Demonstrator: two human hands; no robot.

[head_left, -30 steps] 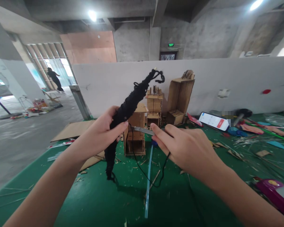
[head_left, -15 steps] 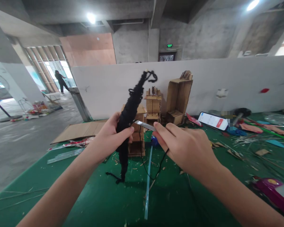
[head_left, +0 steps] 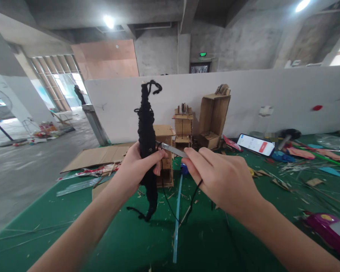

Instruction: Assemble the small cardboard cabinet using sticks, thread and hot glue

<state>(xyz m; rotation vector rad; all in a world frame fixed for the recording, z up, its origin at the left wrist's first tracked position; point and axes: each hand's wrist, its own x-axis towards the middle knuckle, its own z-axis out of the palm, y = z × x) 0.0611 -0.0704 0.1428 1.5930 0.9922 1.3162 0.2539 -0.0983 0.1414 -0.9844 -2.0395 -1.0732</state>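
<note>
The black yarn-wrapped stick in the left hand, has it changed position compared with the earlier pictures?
Yes. The black yarn-wrapped stick now stands nearly upright; its top has swung left, away from the tall cardboard box.

Bare concrete workshop hall: cardboard models (head_left: 184, 126) and scraps litter green mat (head_left: 124, 241).

Single view only, head-worn cam, no second view to overlap. Looks forward and slightly down over green table (head_left: 124, 241). White partition wall (head_left: 272, 98) is landmark: runs across mid-frame, faces cam, well beyond hands. Left hand (head_left: 136, 168) and right hand (head_left: 223, 179) close to lens, in front of wall, forearms entering from bottom corners. Cardboard models (head_left: 212, 117) stand just before wall. Above wall: concrete ceiling, lamps. Left of wall: open floor, windows. Wide lens, edges bent.
</note>
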